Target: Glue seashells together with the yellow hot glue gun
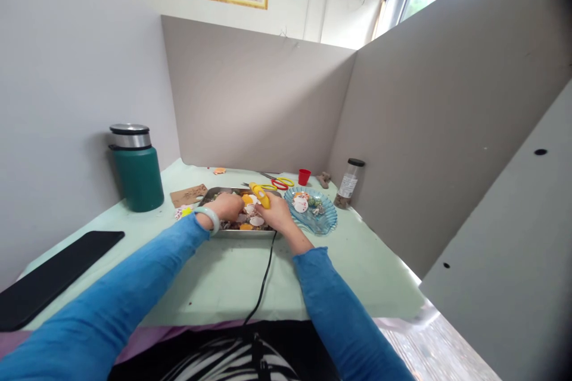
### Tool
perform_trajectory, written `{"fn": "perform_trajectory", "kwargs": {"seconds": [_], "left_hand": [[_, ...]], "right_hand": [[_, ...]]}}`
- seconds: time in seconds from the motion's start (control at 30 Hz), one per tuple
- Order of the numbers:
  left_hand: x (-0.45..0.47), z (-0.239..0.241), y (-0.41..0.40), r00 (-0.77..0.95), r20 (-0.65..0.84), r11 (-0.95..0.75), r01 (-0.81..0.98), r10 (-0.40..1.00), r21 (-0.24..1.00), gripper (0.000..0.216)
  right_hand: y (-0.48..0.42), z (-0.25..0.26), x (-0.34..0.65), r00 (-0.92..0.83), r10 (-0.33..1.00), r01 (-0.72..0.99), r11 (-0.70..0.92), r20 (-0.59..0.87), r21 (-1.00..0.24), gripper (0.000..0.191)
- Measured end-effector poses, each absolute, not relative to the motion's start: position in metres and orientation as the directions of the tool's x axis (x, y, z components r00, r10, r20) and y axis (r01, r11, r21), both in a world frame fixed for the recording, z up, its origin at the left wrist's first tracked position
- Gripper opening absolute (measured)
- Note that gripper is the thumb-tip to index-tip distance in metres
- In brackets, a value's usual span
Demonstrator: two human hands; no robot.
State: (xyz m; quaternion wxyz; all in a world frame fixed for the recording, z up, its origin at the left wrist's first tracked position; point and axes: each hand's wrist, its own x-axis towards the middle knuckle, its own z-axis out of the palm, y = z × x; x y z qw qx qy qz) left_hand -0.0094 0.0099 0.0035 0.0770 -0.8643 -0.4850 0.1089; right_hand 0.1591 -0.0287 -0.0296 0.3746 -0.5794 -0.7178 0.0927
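A metal tray (210, 193) full of shells sits in the middle of the green table. My left hand (227, 207) rests in the tray with fingers curled over the shells; what it holds is hidden. My right hand (276, 212) grips a yellow glue gun (260, 194) over the tray's right side, and its black cord (263, 277) trails toward me. A blue shell-shaped glass dish (328, 218) with several shells lies just right of my right hand.
A green thermos (136, 169) stands at the left, a black pad (49, 277) nearer me. Behind the tray lie red-and-yellow scissors (281, 183), a small red cup (304, 177), a brown card (188, 195) and a clear jar (349, 184). Grey partitions enclose three sides.
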Motion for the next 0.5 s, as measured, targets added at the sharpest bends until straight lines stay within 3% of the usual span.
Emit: {"fn": "perform_trajectory", "kwargs": {"seconds": [0.13, 0.23, 0.37, 0.5], "left_hand": [[-0.02, 0.0, 0.015, 0.492, -0.03, -0.49, 0.855, 0.87, -0.171, 0.024], [-0.031, 0.001, 0.017, 0.474, 0.032, -0.472, 0.88, 0.88, -0.056, 0.019], [-0.04, 0.008, 0.01, 0.399, 0.128, -0.417, 0.889, 0.908, 0.19, 0.015], [-0.039, 0.013, 0.0, 0.207, 0.104, -0.228, 0.783, 0.973, 0.578, 0.029]], "right_hand": [[-0.028, -0.03, 0.159, -0.052, 0.903, 0.769, 0.308, 0.426, -0.56, 0.028], [-0.029, -0.029, 0.159, -0.052, 0.905, 0.771, 0.305, 0.422, -0.56, 0.028], [-0.03, -0.028, 0.159, -0.053, 0.905, 0.768, 0.307, 0.422, -0.562, 0.028], [-0.029, -0.029, 0.16, -0.042, 0.903, 0.756, 0.309, 0.428, -0.578, 0.028]]}}
